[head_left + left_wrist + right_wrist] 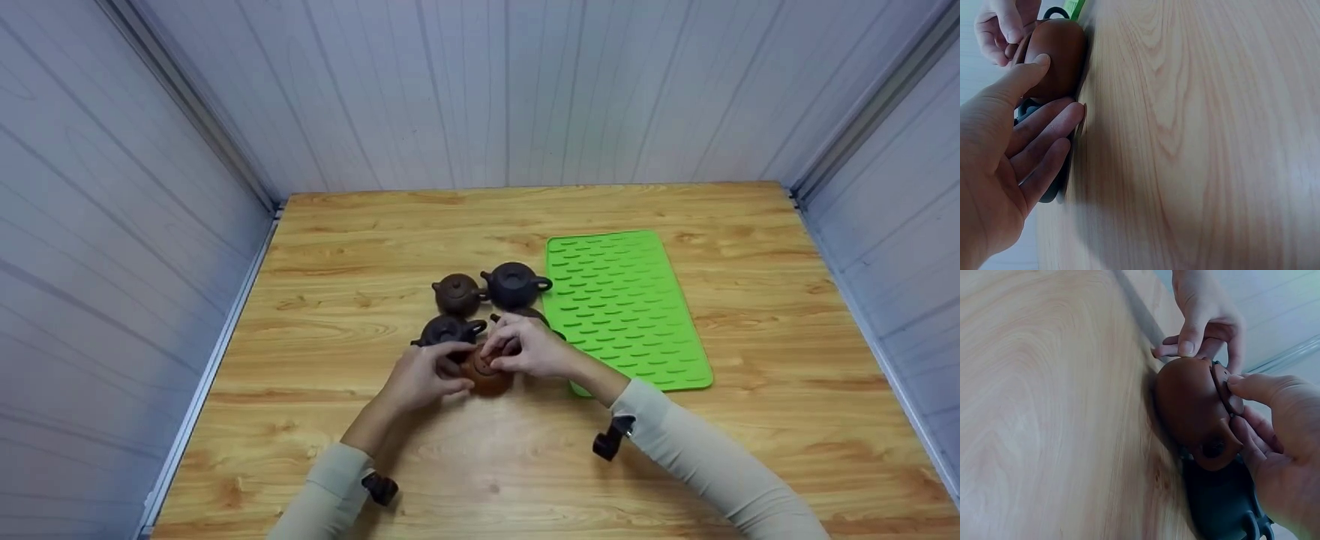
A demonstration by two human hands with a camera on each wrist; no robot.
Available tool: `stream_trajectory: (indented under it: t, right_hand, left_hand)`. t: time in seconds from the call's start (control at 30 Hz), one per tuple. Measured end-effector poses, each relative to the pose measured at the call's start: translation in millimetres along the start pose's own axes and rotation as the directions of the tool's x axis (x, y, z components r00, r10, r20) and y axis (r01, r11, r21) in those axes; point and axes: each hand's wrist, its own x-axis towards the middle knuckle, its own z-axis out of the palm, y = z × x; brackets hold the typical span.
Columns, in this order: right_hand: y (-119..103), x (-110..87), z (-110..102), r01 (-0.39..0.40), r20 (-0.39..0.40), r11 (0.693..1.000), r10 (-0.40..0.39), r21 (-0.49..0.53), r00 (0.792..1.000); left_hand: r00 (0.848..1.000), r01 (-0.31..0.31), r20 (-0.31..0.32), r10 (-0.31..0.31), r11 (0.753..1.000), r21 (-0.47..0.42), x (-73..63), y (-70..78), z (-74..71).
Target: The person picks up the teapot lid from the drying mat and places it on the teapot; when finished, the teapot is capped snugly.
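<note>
A reddish-brown clay teapot [492, 382] stands on the wooden table between the two hands. My left hand [420, 377] steadies its body, with the thumb pressed on one side and fingers round the other. From above, my right hand [532, 349] pinches the teapot's small lid [1223, 389] by the knob. In the right wrist view the lid sits at the pot's mouth, a dark line showing along its edge. The looped handle [1220, 458] points away from my left hand. A dark teapot [1216, 498] stands close beside it, and my right hand partly hides another in the head view.
Behind the hands stand a brown teapot [456, 294], a black teapot [513, 285] and another dark teapot [444, 330], close together. To the right lies a green ridged mat [626, 311], its left edge near the pots. Pale panel walls [465, 97] enclose the table.
</note>
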Motion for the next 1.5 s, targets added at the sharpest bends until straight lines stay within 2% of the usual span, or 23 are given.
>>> stream_trajectory:
  t: [0.27,0.73,1.0,1.23,1.37,1.5]
  right_hand:
    - [-5.7,-0.9,0.3,-0.013,0.008,0.998,0.013,-0.055,1.000]
    - [-7.5,-2.1,5.9,-0.020,-0.032,0.997,0.018,-0.076,0.999]
    - [-7.4,-3.9,5.7,-0.029,-0.026,0.998,0.027,-0.061,0.999]
    - [-8.9,-7.6,-0.5,0.002,-0.012,0.998,-0.002,-0.055,1.000]
    - [-7.9,-11.0,-4.8,0.039,0.005,0.998,-0.039,-0.045,0.999]
    - [-8.2,-15.9,-10.6,0.055,0.037,0.998,-0.056,0.009,0.998]
  left_hand:
    - [1.000,0.003,0.007,-0.003,1.000,0.006,0.4,0.6,-1.2]
    - [1.000,-0.009,0.011,0.009,1.000,0.007,-1.0,-0.2,-1.4]
    - [1.000,-0.007,0.013,0.007,0.999,0.042,-0.7,3.1,-1.6]
    - [0.998,-0.031,0.053,0.024,0.990,0.138,1.9,10.6,-12.0]
    - [0.996,-0.022,0.089,0.009,0.989,0.144,2.9,14.7,-21.2]
    - [0.994,-0.017,0.110,0.003,0.993,0.120,3.2,20.2,-29.9]
